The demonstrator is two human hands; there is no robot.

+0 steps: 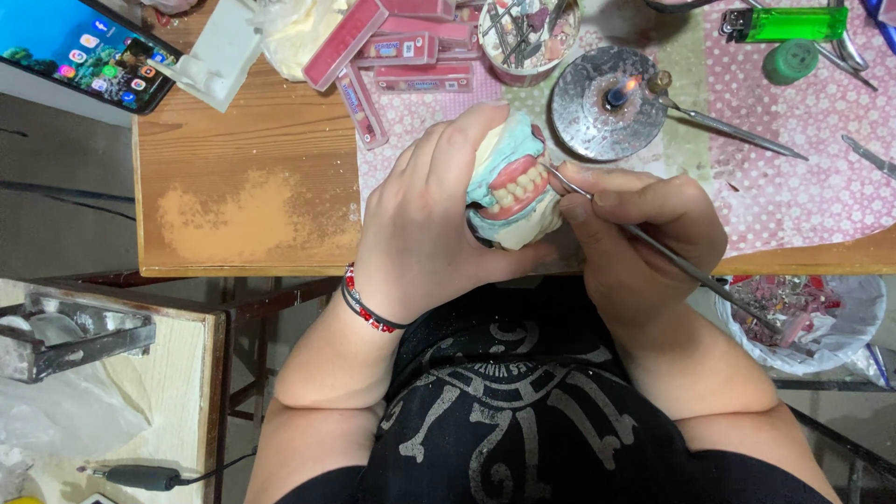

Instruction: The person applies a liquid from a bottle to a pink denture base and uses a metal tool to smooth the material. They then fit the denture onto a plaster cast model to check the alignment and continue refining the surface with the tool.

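Note:
My left hand wraps around a dental model: a cream plaster cast with pale teal and pink wax and a row of white teeth. My right hand grips a thin metal wax tool like a pen, its tip touching the wax just right of the teeth. The tool's long handle runs back down to the right. Both hands hover at the front edge of the wooden table. A red and black bracelet sits on my left wrist.
A small lit spirit burner stands just behind the model, a second metal tool resting on it. Pink tooth-card boxes, a cup of tools, a green lighter, a phone, and a lined waste bin surround it.

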